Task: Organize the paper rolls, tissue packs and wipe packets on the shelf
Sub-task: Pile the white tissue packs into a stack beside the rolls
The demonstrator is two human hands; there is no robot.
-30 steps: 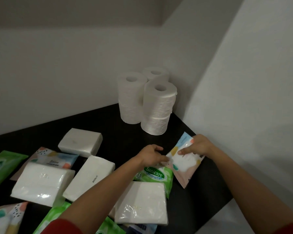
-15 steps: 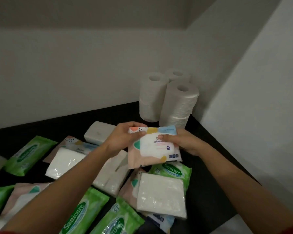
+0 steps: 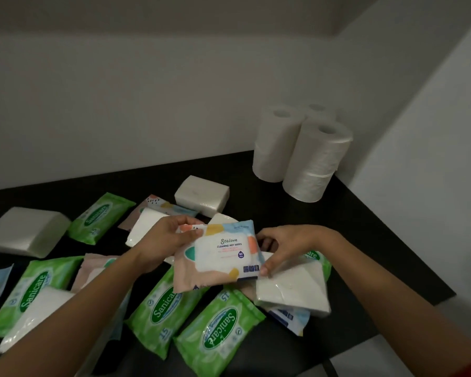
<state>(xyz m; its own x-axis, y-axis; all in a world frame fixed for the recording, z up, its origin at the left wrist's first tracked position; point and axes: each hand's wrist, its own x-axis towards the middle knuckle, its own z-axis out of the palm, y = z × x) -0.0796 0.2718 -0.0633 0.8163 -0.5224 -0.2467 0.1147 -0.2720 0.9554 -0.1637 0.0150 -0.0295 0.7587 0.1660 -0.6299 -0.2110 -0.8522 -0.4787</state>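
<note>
I hold a pastel Stalove wet-wipes packet above the black shelf, label up. My left hand grips its upper left edge. My right hand pinches its right side. Under the packet lie several green Sanicare wipe packets and white tissue packs. White paper rolls stand stacked in the back right corner.
More tissue packs and another green Sanicare packet lie scattered across the left and middle of the shelf. White walls close the back and right. The shelf's front edge runs at lower right.
Both hands picked the pastel packet up from the shelf's right side and brought it left, over the pile, turned label up. The camera swung left, showing more packets.
</note>
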